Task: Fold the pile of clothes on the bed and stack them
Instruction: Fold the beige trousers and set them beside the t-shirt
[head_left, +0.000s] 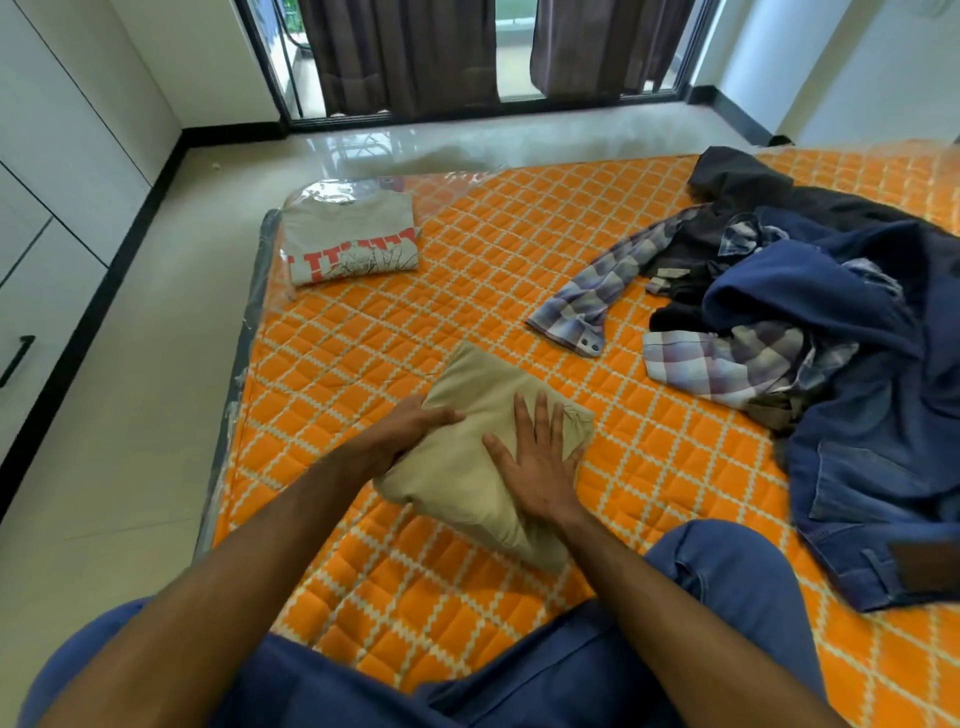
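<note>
A folded beige garment (467, 395) lies on the orange quilted bed (467, 270) in front of me. My left hand (410, 431) grips its left edge, thumb on top and fingers tucked under the fabric. My right hand (540, 457) presses flat on its right half with fingers spread. A folded grey T-shirt with a red print (353, 239) sits at the bed's far left corner. An unfolded pile (810, 312) lies at the right: a plaid shirt (587, 296), blue denim (872, 415) and dark clothes.
The bed's left edge (244, 364) drops to a pale tiled floor (130, 415). White cabinets (47, 182) line the left wall. Dark curtains (405, 52) hang over a glass door at the back. My knees in blue trousers (727, 582) rest on the bed.
</note>
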